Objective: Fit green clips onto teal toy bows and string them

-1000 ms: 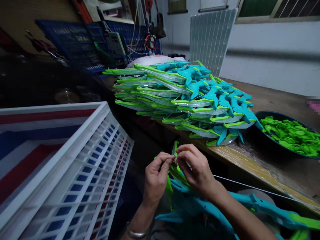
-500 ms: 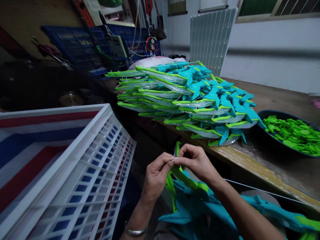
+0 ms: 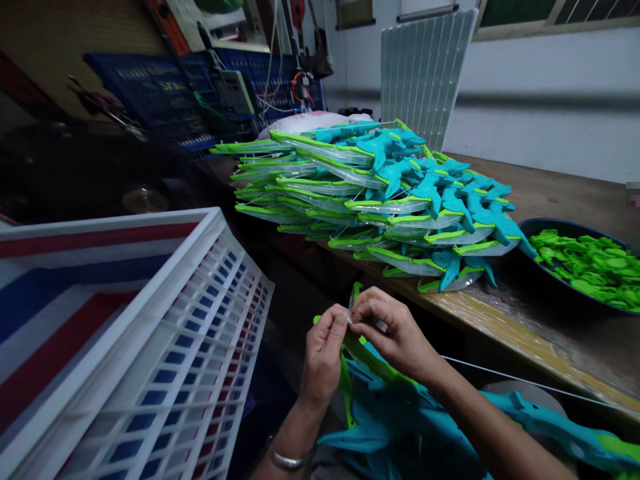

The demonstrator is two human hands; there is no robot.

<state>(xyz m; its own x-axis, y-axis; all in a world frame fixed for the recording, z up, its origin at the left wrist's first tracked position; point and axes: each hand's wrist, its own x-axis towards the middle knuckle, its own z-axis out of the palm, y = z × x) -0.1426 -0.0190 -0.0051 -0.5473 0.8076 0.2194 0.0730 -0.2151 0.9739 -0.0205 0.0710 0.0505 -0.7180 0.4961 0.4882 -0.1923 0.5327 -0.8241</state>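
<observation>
My left hand pinches a short bit of white string between thumb and fingertips. Against it, the bent fingers and thumb of my right hand are closed on the same string. Right below both hands lies what looks like a teal and green toy bow, with a green limb tip showing just above my fingers. A long white cord runs taut from behind my right forearm toward the right edge. My fingers hide the exact shape of the string's end.
Similar teal and green toy bows are stacked high on the wooden table. A dark basin of small green parts stands at right. To my left is a white slatted crate with a striped lining.
Both hands remain together at the string. My left hand has shifted slightly right and its fingers have drawn in closer; my right fingers have curled more, so less string shows.
</observation>
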